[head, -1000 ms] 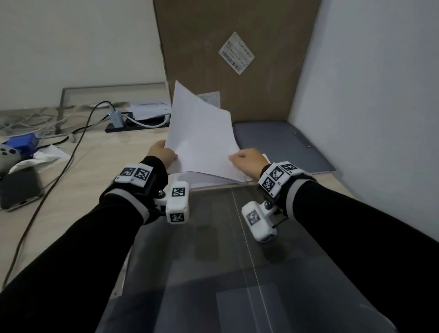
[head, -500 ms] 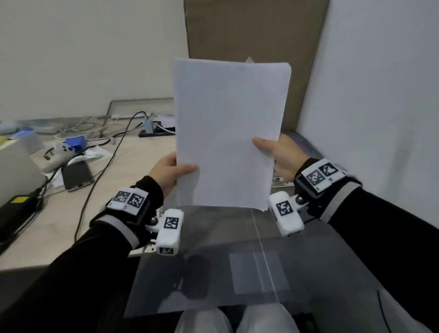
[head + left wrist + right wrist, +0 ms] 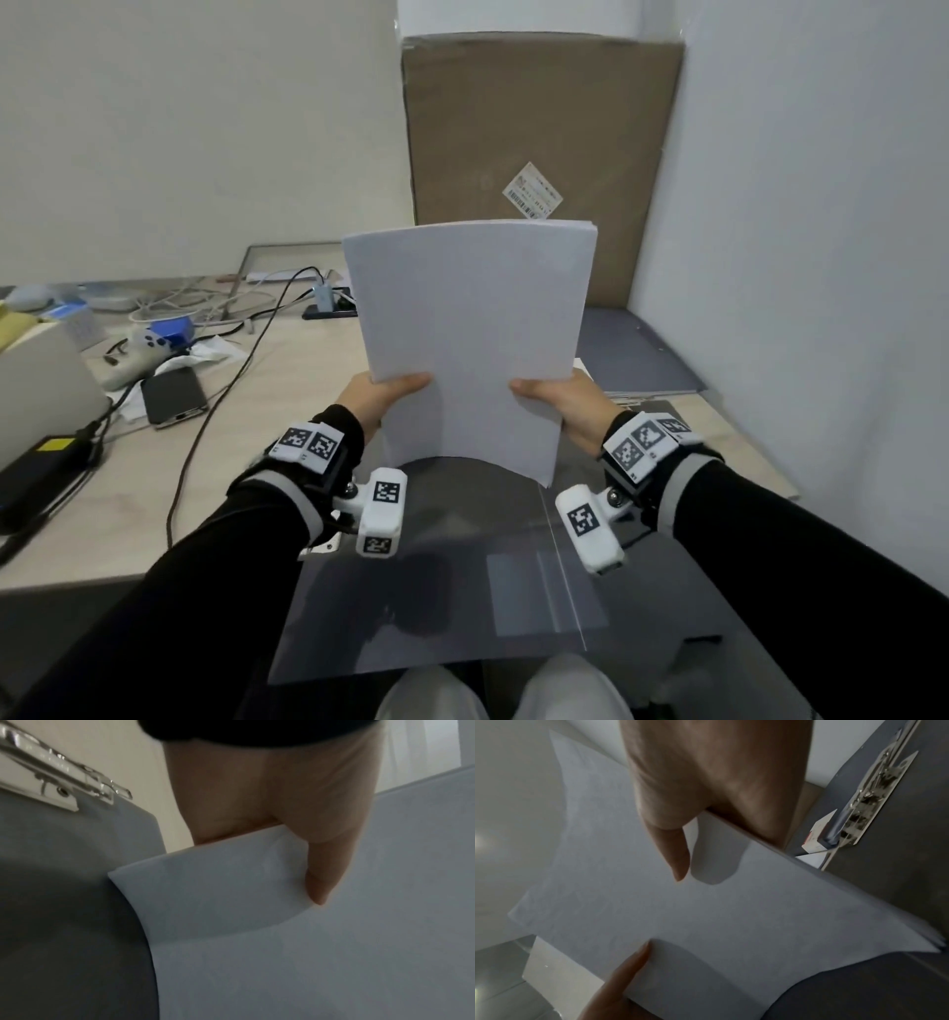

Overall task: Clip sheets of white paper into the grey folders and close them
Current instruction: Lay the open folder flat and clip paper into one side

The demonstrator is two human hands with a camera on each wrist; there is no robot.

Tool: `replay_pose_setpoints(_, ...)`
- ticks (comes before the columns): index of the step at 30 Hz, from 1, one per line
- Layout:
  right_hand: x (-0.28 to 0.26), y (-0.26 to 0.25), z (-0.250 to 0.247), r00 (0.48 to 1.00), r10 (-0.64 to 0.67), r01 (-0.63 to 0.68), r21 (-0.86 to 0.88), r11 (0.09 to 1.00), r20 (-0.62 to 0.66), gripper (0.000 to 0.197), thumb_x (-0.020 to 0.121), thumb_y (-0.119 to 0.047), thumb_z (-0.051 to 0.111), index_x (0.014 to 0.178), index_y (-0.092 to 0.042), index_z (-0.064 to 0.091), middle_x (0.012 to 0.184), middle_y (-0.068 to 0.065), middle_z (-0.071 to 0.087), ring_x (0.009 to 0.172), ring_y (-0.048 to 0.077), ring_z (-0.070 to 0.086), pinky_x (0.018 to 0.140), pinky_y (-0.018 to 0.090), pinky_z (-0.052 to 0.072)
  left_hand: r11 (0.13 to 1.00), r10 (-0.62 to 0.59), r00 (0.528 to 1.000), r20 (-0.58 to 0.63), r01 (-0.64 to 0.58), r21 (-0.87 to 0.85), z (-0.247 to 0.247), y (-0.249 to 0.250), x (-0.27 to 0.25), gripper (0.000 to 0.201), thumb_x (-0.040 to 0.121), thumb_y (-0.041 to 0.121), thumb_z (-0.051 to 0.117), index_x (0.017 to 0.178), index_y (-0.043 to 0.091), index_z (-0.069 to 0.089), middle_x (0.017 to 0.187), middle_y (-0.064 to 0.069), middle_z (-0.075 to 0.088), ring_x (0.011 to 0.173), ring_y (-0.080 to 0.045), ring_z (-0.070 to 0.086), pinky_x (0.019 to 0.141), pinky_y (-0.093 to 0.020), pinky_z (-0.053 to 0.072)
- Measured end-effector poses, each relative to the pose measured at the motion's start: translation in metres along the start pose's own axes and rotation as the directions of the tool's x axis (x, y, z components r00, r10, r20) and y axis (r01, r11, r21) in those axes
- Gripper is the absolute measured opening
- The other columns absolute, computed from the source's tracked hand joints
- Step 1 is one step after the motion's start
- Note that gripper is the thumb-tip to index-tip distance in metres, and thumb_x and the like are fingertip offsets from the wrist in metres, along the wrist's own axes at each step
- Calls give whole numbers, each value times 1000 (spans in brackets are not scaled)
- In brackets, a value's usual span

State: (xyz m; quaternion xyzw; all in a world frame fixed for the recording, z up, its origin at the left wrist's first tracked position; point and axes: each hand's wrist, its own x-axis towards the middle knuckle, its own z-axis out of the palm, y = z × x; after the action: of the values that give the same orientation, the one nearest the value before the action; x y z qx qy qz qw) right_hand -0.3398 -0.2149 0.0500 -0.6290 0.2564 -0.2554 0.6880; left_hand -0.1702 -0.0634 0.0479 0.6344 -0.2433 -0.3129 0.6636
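Note:
I hold a stack of white paper [image 3: 470, 334] upright in both hands over an open grey folder [image 3: 436, 606] that lies on the table edge in front of me. My left hand [image 3: 395, 393] pinches the stack's lower left edge, thumb on the near face. My right hand [image 3: 544, 395] pinches the lower right edge the same way. The stack bows slightly, and its bottom edge hangs just above the folder. In the left wrist view the thumb [image 3: 321, 872] presses the paper [image 3: 282, 953] beside the folder's metal clip [image 3: 59, 780]. The right wrist view shows a clip [image 3: 875, 801] too.
A second grey folder [image 3: 631, 354] lies at the back right by the white wall [image 3: 796, 257]. A tall cardboard box [image 3: 539, 154] leans behind it. To the left are a phone [image 3: 172, 395], cables [image 3: 221, 390], a game controller [image 3: 138, 349] and a black power adapter [image 3: 46, 462].
The stack came up off the table, was stood upright, and has now dropped lower toward the folder. Both hands slid down to its lower side edges.

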Motion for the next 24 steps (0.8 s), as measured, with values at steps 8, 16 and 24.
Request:
replay_pose_setpoints(8,-3,36,5,994,50,-64,-146,987,-99,37,85,-10,67,120,0,60,121,17,66,106,28,64,100,43,49,999,-38,991,-130,42,30,3,-27,7,17,75,21,76,89,16,67,94,-6,70,98,-30,65,92,-42,51)
replay_pose_setpoints(16,-6,15,5,982,118,-176,-489,855,-146,35,89,-12,58,119,4,59,122,17,64,114,34,60,98,37,49,959,-130,985,-110,153,237,-15,-8,-5,27,94,21,53,118,9,56,92,-6,60,85,-23,56,75,-31,46)
replay_pose_setpoints(24,-37,52,6,927,367,-325,-655,682,-77,42,90,-12,55,128,6,53,134,22,54,126,34,51,91,32,45,790,-234,923,-307,364,494,-63,-33,-53,40,93,27,52,131,14,52,125,-7,52,112,-21,45,97,-37,41)
